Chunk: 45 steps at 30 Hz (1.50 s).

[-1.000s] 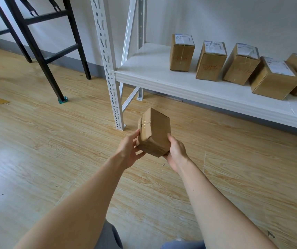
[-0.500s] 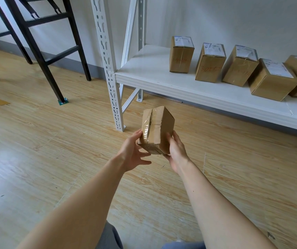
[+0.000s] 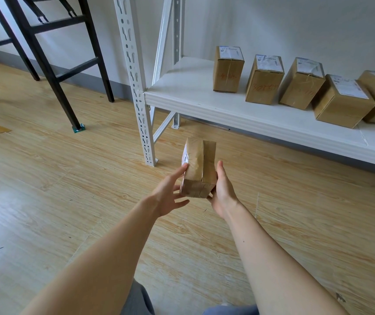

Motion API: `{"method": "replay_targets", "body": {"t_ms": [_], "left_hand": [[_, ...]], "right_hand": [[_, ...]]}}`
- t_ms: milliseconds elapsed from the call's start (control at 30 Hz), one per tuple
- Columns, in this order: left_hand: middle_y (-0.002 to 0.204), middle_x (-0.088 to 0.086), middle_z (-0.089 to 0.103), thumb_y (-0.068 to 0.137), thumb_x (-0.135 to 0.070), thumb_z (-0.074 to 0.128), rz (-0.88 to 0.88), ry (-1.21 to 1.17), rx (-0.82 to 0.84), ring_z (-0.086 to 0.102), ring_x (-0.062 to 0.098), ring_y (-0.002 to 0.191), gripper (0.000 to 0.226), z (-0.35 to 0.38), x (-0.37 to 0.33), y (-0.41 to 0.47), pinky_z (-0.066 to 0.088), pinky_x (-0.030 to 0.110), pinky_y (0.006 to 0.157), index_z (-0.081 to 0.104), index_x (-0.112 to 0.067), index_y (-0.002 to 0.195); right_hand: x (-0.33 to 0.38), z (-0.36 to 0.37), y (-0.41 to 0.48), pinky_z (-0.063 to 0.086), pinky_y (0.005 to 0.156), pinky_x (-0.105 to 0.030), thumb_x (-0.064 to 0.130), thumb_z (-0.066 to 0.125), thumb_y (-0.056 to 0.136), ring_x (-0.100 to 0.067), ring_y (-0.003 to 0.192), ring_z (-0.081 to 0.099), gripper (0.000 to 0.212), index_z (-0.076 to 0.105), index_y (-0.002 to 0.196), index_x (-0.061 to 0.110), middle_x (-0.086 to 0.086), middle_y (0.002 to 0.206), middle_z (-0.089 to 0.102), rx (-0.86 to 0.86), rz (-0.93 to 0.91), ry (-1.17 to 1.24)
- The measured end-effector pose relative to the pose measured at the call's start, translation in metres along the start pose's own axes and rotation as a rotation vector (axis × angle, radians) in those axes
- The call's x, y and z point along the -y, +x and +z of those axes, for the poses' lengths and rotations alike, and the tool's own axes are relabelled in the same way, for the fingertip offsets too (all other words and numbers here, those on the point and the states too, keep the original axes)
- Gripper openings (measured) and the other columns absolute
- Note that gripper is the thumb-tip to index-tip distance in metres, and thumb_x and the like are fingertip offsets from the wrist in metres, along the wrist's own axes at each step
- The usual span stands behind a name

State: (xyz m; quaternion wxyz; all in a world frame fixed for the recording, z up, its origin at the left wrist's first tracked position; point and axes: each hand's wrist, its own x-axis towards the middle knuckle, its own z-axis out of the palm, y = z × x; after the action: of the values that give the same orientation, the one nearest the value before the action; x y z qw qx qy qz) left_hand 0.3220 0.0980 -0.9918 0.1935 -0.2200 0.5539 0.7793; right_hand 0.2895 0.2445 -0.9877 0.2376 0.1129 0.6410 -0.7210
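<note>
A small brown cardboard box, sealed with clear tape, hangs above the wooden floor in front of the shelf post. My right hand holds it from the right, thumb straight up along its side and fingers hidden under and behind it. My left hand touches its left side with the thumb, the other fingers spread out straight below it. A white label shows on the box's left face.
A white metal rack has a low shelf carrying a row of several similar labelled boxes, and its front post stands just left of the held box. Black frame legs stand on the floor at the left.
The box has been turned between my hands, so its taped seam now faces me. My left hand's fingers have spread out and loosened.
</note>
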Motion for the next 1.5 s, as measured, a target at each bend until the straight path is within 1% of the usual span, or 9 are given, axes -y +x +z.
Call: {"method": "replay_targets", "body": {"t_ms": [133, 333, 533, 700, 833, 967, 1267, 1367, 1500], "left_hand": [[0.122, 0.012, 0.067, 0.063, -0.080, 0.060, -0.008, 0.101, -0.045, 0.062, 0.025, 0.114, 0.093, -0.002, -0.001, 0.000, 0.049, 0.037, 0.087, 0.054, -0.020, 0.134], [0.098, 0.011, 0.064, 0.080, -0.082, 0.046, -0.032, 0.171, -0.109, 0.054, 0.018, 0.081, 0.076, 0.003, -0.004, -0.005, 0.042, 0.025, 0.065, 0.064, -0.012, 0.103], [0.111, 0.012, 0.071, 0.033, -0.090, 0.072, -0.020, 0.181, -0.172, 0.069, 0.028, 0.100, 0.122, 0.000, -0.001, -0.005, 0.055, 0.033, 0.069, 0.058, -0.010, 0.124], [0.111, 0.008, 0.073, 0.070, -0.059, 0.078, 0.093, 0.118, -0.205, 0.069, 0.024, 0.102, 0.075, -0.002, 0.000, -0.003, 0.056, 0.038, 0.084, 0.060, -0.014, 0.128], [0.108, 0.012, 0.071, 0.081, -0.023, 0.081, 0.134, -0.007, -0.230, 0.072, 0.025, 0.091, 0.056, -0.003, -0.002, -0.005, 0.060, 0.038, 0.075, 0.052, -0.019, 0.128], [0.110, 0.013, 0.070, 0.085, 0.009, 0.064, 0.153, 0.000, -0.221, 0.066, 0.028, 0.091, 0.044, -0.010, -0.001, -0.008, 0.052, 0.038, 0.063, 0.050, -0.017, 0.117], [0.103, 0.008, 0.069, 0.083, 0.026, 0.032, 0.183, -0.035, -0.078, 0.058, 0.029, 0.106, 0.042, -0.017, 0.001, -0.007, 0.041, 0.049, 0.091, 0.047, -0.014, 0.085], [0.108, 0.010, 0.069, 0.086, 0.017, 0.045, 0.179, -0.017, -0.068, 0.060, 0.028, 0.108, 0.035, -0.017, 0.001, -0.005, 0.046, 0.047, 0.087, 0.051, -0.009, 0.108], [0.113, 0.011, 0.072, 0.091, -0.020, 0.067, 0.107, 0.086, -0.057, 0.067, 0.027, 0.108, 0.032, -0.014, 0.004, -0.007, 0.056, 0.047, 0.092, 0.064, -0.012, 0.122]], "right_hand": [[0.000, 0.001, -0.001, 0.035, 0.113, -0.047, 0.071, 0.029, 0.095, -0.024, 0.123, 0.057, 0.069, 0.058, 0.136, 0.023, -0.008, 0.128, 0.067, -0.002, 0.009, -0.041], [-0.001, -0.001, 0.000, 0.038, 0.111, -0.050, 0.086, 0.032, 0.082, -0.026, 0.130, 0.050, 0.088, 0.049, 0.145, 0.026, -0.009, 0.140, 0.057, -0.019, 0.035, -0.069], [-0.004, -0.007, -0.001, 0.042, 0.108, -0.047, 0.077, 0.040, 0.088, -0.025, 0.121, 0.056, 0.073, 0.057, 0.136, 0.025, -0.007, 0.127, 0.066, 0.035, 0.066, -0.120], [0.001, -0.010, -0.009, 0.048, 0.092, -0.030, 0.065, 0.067, 0.077, -0.017, 0.106, 0.066, 0.060, 0.071, 0.116, 0.019, 0.001, 0.105, 0.076, 0.036, 0.004, -0.168], [0.000, -0.005, -0.010, 0.051, 0.078, -0.023, 0.049, 0.078, 0.074, -0.015, 0.101, 0.069, 0.057, 0.069, 0.118, 0.014, 0.000, 0.107, 0.076, 0.040, -0.035, -0.175], [0.000, -0.006, -0.012, 0.047, 0.054, -0.014, 0.013, 0.071, 0.085, -0.008, 0.076, 0.068, 0.021, 0.073, 0.106, 0.010, -0.004, 0.099, 0.075, 0.068, -0.012, -0.194], [-0.008, -0.011, -0.001, 0.050, 0.080, -0.038, -0.028, 0.047, 0.071, -0.038, 0.108, 0.059, 0.055, 0.051, 0.115, 0.004, -0.024, 0.113, 0.066, -0.033, 0.006, -0.024], [-0.005, -0.015, -0.003, 0.044, 0.072, -0.031, -0.020, 0.052, 0.073, -0.030, 0.097, 0.059, 0.046, 0.058, 0.114, 0.000, -0.018, 0.107, 0.070, -0.004, 0.021, 0.004], [-0.004, -0.016, -0.004, 0.043, 0.082, -0.034, 0.021, 0.070, 0.064, -0.028, 0.098, 0.061, 0.053, 0.070, 0.114, 0.001, -0.015, 0.109, 0.073, 0.096, 0.050, -0.003]]}}
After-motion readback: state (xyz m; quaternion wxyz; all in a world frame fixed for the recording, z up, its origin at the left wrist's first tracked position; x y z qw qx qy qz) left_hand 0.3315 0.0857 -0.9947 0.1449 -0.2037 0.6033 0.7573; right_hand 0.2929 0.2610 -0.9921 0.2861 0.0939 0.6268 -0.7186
